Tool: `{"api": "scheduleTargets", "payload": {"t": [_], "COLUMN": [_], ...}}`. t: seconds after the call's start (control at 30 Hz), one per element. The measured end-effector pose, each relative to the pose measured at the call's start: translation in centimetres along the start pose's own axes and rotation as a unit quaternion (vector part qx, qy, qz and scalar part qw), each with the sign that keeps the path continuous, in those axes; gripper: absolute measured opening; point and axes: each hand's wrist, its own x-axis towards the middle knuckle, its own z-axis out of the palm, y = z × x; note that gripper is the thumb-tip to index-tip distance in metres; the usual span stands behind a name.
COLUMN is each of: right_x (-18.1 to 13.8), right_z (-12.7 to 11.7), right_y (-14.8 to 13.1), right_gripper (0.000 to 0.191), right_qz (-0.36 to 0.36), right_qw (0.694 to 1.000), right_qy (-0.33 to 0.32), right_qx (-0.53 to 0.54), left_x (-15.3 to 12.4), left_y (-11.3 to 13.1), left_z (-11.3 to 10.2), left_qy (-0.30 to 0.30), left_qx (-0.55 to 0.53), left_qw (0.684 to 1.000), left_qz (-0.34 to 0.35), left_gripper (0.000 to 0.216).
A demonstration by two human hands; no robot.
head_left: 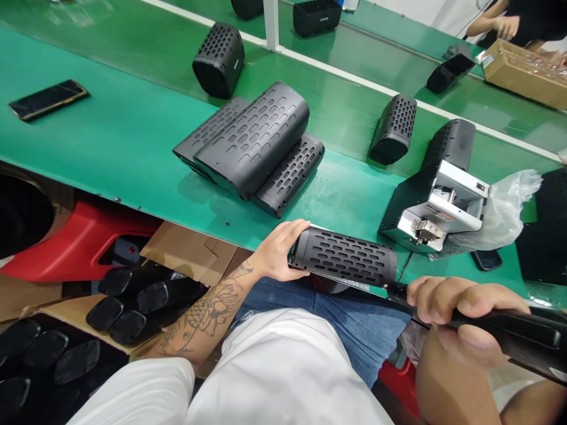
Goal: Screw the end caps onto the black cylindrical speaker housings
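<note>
My left hand (282, 252) grips the left end of a black speaker housing (348, 255) with rows of slots, held on its side at the table's near edge. My right hand (465, 310) is wrapped round a black electric screwdriver (509, 333). The screwdriver's tip points left and meets, or nearly meets, the housing's lower right corner; actual contact I cannot tell. Beyond my hands, a larger black shell (261, 133) rests across a slotted black housing (295, 174) and another black panel (212, 127) on the green table.
A silver-and-black screw feeder (438, 206) stands at right beside a clear plastic bag (500, 218). More speaker housings (219, 59) are on the green belt (328, 71). A phone (49, 99) lies at left. Lower left, boxes hold several black parts (128, 324). Another person's hand (506, 26) is far right.
</note>
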Motion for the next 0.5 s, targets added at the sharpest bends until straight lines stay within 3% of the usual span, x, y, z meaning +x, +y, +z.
{"api": "scheduleTargets", "payload": {"t": [0.17,0.23,0.33,0.4,0.47,0.5], "right_x": [-0.3,-0.5,0.3,1.9,4.3,5.6], "right_z": [-0.2,-0.1,-0.7,-2.0,-3.7,-4.5], "right_y": [0.3,-0.1,-0.9,-0.9,0.0,0.8], "right_gripper": [0.013,0.013,0.014,0.027,0.043,0.048], "right_qz": [-0.014,-0.009,-0.002,-0.04,-0.123,-0.17], "right_qw": [0.997,0.998,1.0,0.995,0.97,0.94], "right_qy": [-0.073,-0.062,0.016,0.077,0.174,0.255], "right_qx": [0.014,0.005,-0.015,-0.052,-0.114,-0.147], "left_x": [-0.1,0.0,0.2,0.2,0.1,0.1], "left_y": [-0.1,0.1,0.4,0.6,0.5,0.5], "left_z": [0.0,-0.1,-0.4,-0.4,-0.4,-0.3], "left_qy": [-0.007,-0.004,0.006,0.013,0.019,0.019], "left_qx": [0.001,0.0,-0.001,0.001,0.006,0.008], "left_qw": [1.0,1.0,1.0,1.0,1.0,1.0], "left_qz": [-0.006,-0.002,0.007,0.016,0.02,0.019], "left_gripper": [0.129,0.127,0.123,0.122,0.122,0.123]}}
